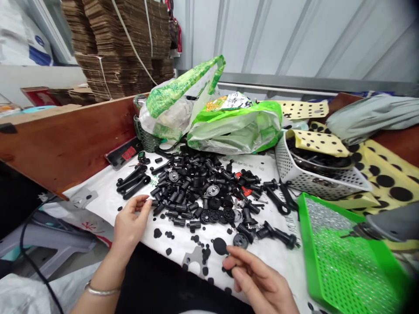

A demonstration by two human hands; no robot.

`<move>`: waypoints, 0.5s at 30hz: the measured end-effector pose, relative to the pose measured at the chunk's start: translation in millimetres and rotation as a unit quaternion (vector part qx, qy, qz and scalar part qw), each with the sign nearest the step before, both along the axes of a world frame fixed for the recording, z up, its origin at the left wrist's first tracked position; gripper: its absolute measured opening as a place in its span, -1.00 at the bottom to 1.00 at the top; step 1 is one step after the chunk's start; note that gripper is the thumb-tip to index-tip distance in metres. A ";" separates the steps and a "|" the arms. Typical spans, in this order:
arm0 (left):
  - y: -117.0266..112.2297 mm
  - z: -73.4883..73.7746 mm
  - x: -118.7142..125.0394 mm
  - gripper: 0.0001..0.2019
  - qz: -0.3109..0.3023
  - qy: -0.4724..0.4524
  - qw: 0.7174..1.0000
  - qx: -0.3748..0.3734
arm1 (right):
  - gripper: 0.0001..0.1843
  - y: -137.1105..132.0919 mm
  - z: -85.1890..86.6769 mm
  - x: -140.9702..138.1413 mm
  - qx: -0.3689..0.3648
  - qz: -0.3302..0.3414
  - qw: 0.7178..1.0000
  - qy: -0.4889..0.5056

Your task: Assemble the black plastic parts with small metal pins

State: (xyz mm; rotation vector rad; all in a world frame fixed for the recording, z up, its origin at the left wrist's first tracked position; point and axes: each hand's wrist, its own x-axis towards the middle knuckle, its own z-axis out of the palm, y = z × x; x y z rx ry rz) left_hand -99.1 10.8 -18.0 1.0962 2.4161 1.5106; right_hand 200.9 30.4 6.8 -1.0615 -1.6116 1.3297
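My left hand [131, 222] is at the left edge of a pile of black plastic parts [196, 174]. Its thumb and index finger are pinched at the end of a small black cylindrical part [155, 203]. Close to the front edge, my right hand [257, 277] has its fingers curled in. Something dark shows between its thumb and fingers, too hidden to name. A flat black disc [219, 246] is right at the index fingertip; whether the hand grips it is unclear. Beyond lies a ribbed black wheel [241, 240], and small black scraps [205, 253] are scattered on the white sheet [176, 257].
On the right are a green perforated tray [340, 279] with small silvery pieces, a power tool [389, 224] pointing over it, and a white basket [314, 183]. Green plastic bags [235, 126] stand behind the pile. A wooden board [65, 144] borders the left; cardboard stacks [127, 35] rise behind.
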 end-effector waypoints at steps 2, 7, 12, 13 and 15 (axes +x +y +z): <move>2.8 -1.4 -0.6 -0.61 0.002 0.034 0.999 -0.021 | -0.66 1.4 3.0 2.6 0.021 0.023 0.999 -0.017; 2.5 0.5 6.9 -0.65 0.029 0.093 0.995 -0.025 | -0.70 13.4 12.6 15.8 0.086 0.016 0.995 -0.042; 0.4 -4.2 4.3 -0.71 0.019 0.125 0.992 -0.005 | -0.72 21.6 15.9 29.3 0.117 -0.049 0.990 -0.067; 0.3 -5.7 3.9 -0.71 0.017 0.128 0.992 -0.004 | -0.72 21.4 14.5 30.4 0.121 -0.052 0.988 -0.076; 0.2 -8.4 3.6 -0.71 0.018 0.133 0.991 -0.002 | -0.72 19.7 10.3 31.1 0.124 -0.054 0.987 -0.085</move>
